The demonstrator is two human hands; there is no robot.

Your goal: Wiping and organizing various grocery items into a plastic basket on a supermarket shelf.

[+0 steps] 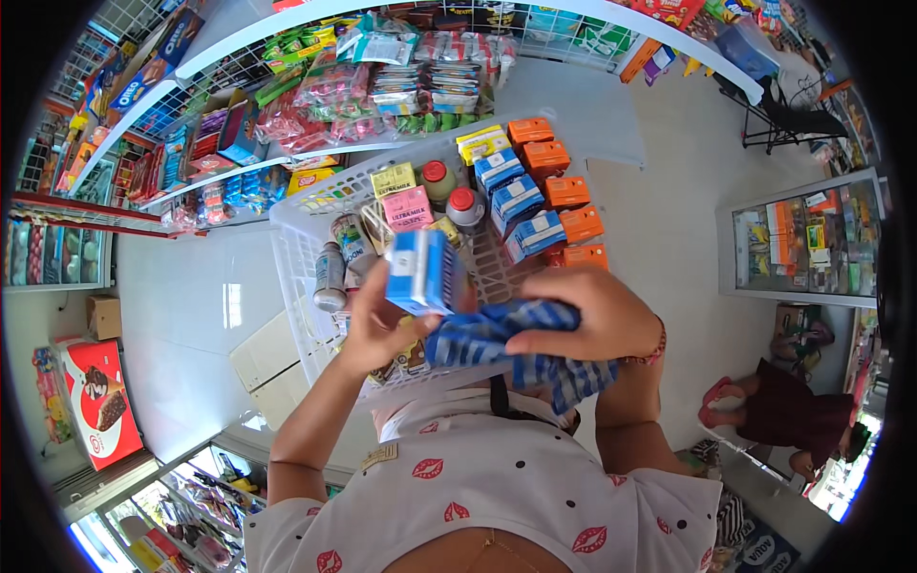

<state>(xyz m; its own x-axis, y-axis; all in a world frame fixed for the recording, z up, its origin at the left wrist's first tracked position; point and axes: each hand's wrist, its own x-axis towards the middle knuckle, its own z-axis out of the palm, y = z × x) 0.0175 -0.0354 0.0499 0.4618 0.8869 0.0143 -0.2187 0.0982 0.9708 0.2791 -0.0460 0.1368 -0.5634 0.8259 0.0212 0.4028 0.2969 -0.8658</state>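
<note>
My left hand (383,326) grips a blue-and-white drink carton (423,272), held above a white plastic basket (304,315). A blue checked cloth (501,336) is bunched in my right hand (587,315), and its left end meets the carton's lower edge. Inside the basket are a pink Ultra Milk carton (407,208), a yellow one (392,179), two red-capped bottles (466,208), a grey bottle (330,276) and a can (352,240). Blue cartons (516,200) and orange cartons (566,192) stand in rows along its right side. The carton in my hand is slightly blurred.
Shelves with packaged snacks (322,100) curve across the top, close behind the basket. A glass display case (806,236) stands at the right, with a person (795,408) below it. Flattened cardboard (276,365) lies on the floor at the left, beyond which is a red freezer (100,401).
</note>
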